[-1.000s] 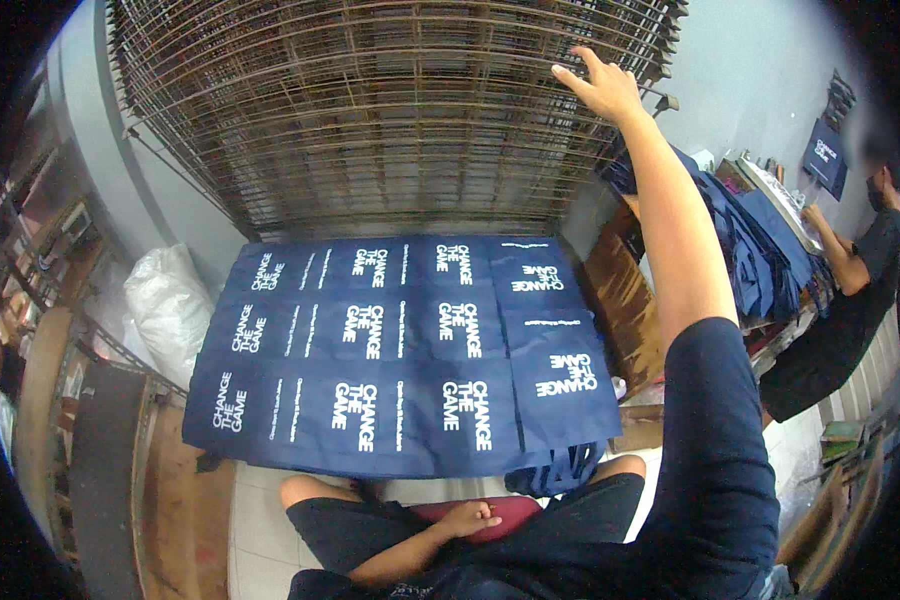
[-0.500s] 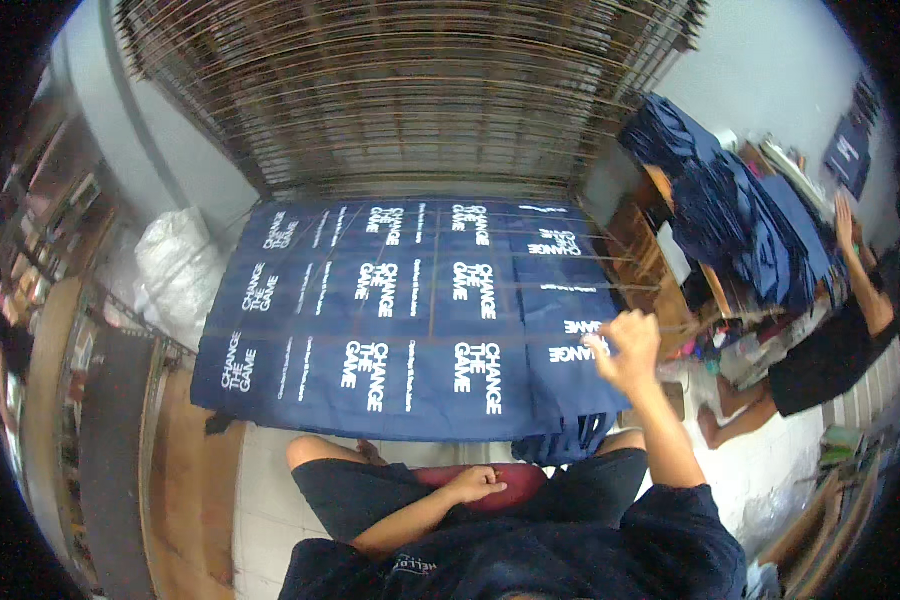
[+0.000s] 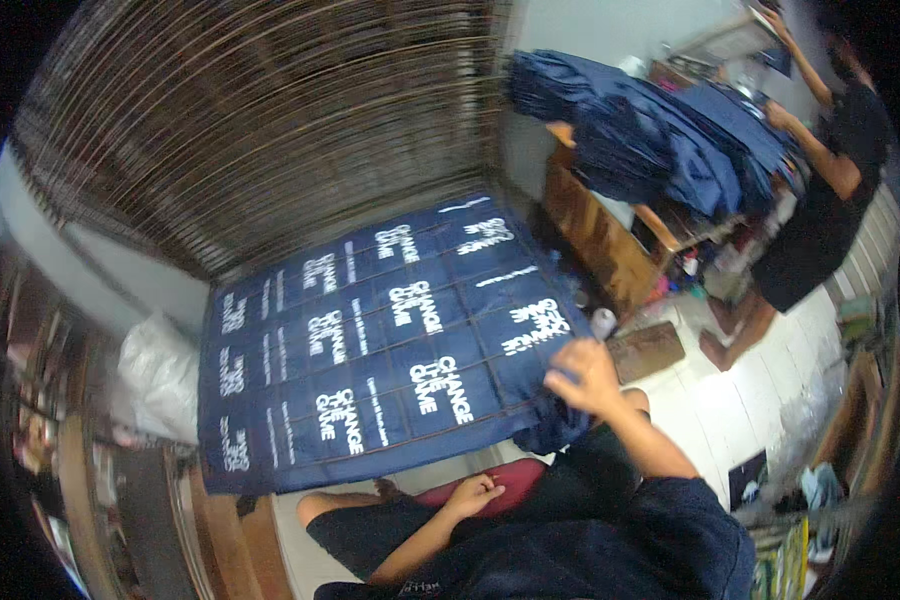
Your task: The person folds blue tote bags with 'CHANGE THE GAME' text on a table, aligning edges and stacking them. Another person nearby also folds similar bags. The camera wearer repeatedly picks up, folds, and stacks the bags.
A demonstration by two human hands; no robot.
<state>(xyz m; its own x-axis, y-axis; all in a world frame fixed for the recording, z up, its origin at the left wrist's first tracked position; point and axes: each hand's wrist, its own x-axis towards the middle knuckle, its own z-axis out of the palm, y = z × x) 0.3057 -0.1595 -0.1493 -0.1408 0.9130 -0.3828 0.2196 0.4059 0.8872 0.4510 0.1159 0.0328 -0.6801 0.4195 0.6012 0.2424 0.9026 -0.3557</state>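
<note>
Fingers of the right hand (image 3: 588, 378) blurred by motion, loosely bent, level with the near right corner of the navy printed panels (image 3: 380, 345); cannot tell whether gripping an edge there or just beside it. Down in the lap, near the red seat (image 3: 510, 490), left hand (image 3: 473, 494) with fingers half curled; cannot tell about anything pinched there. Ahead, spread flat in rows beneath thin wires (image 3: 410, 440), navy panels with white lettering face up. Just past their right edge, a white container (image 3: 602, 322); behind, a tall wire rack (image 3: 290, 130); farther right, heaped navy cloth (image 3: 670, 130) beside a co-worker (image 3: 820, 240). Possible trouble, as judged: smearing of any tacky print through sideways sliding of the wires; rucking of a corner through snagging; toppling of the container through a wide elbow swing.
</note>
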